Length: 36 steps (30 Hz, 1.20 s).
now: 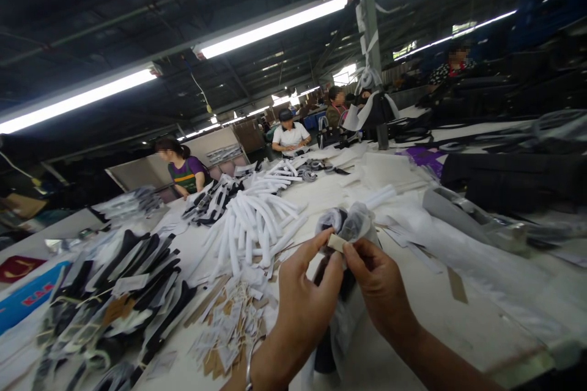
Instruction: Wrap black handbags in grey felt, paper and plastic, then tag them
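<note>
My left hand point(308, 284) and my right hand point(378, 278) meet over the long table point(463, 330). Between their fingertips is a small cream-coloured piece point(337, 242), pinched from both sides. Just behind and beneath the hands stands a dark item wrapped in clear plastic point(358, 223), partly hidden by them. A metal bracelet circles my left wrist. Left of my left hand lies a heap of small tags with strings point(229, 330).
White foam tubes point(250, 226) fan out beyond the tags. Black wrapped straps point(132, 281) are piled at the left. Plastic sheeting point(458, 256) lies at the right. A person in purple point(188, 171) and a person in white point(291, 134) are across the table.
</note>
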Each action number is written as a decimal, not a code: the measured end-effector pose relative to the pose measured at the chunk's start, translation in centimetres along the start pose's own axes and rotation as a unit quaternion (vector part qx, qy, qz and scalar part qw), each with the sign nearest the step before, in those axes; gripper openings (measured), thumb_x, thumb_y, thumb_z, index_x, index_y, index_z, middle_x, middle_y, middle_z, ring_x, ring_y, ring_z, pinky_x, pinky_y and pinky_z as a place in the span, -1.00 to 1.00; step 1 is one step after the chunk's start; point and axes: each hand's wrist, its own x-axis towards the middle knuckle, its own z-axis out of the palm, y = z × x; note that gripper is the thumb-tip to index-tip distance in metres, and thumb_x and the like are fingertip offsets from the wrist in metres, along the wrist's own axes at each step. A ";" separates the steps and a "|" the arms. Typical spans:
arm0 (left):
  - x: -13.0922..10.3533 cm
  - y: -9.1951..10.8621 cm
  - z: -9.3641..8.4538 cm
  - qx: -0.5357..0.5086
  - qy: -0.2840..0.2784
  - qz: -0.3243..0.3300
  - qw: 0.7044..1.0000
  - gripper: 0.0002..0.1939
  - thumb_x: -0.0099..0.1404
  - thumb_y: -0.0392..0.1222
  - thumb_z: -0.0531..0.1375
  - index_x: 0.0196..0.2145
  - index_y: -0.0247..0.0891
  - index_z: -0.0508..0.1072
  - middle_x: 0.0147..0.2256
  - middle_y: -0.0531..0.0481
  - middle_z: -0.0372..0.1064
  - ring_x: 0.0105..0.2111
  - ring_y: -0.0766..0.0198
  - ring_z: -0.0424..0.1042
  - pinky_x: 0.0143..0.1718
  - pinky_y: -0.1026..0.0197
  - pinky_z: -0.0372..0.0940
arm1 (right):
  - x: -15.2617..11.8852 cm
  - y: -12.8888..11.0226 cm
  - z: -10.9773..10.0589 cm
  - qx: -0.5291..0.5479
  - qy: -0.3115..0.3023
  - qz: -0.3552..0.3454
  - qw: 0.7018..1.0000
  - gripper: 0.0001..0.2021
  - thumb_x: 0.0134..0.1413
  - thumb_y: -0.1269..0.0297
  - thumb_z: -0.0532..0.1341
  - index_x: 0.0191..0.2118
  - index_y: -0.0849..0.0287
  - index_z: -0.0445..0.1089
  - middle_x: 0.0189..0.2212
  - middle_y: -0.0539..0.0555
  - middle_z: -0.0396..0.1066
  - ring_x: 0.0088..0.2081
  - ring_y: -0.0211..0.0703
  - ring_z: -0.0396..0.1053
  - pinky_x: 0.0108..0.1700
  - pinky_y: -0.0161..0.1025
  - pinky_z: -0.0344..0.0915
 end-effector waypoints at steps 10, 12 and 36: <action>-0.6 -0.9 0.9 0.162 0.063 0.034 0.984 -0.71 0.34 -0.16 0.19 -0.01 -0.05 0.57 -0.07 -0.02 0.57 -0.11 0.07 0.56 0.00 0.03 0.40 | -0.3 -0.3 0.8 0.035 -0.010 0.029 0.999 -0.68 0.08 0.00 0.38 -0.38 0.18 0.44 -0.43 0.00 0.42 -0.35 -0.18 0.33 -0.29 -0.30 0.28; -1.1 -1.0 1.5 0.219 0.082 0.066 0.970 -0.67 0.37 -0.18 0.15 0.05 -0.11 0.54 -0.03 -0.09 0.54 -0.08 0.04 0.55 0.00 0.03 0.39 | -0.3 0.0 0.9 0.062 -0.013 0.038 0.997 -0.68 0.07 0.00 0.39 -0.40 0.17 0.44 -0.45 -0.01 0.42 -0.36 -0.19 0.32 -0.28 -0.30 0.28; -0.9 0.9 -1.0 0.041 -0.053 0.023 0.998 -0.71 0.36 -0.12 0.22 0.03 -0.09 0.51 0.03 0.00 0.51 0.07 0.10 0.45 0.18 0.06 0.28 | 0.5 -0.6 -2.1 -0.009 -0.040 0.078 0.996 -0.64 0.01 -0.08 0.39 -0.52 0.10 0.45 -0.51 0.05 0.41 -0.40 -0.07 0.33 -0.34 -0.20 0.29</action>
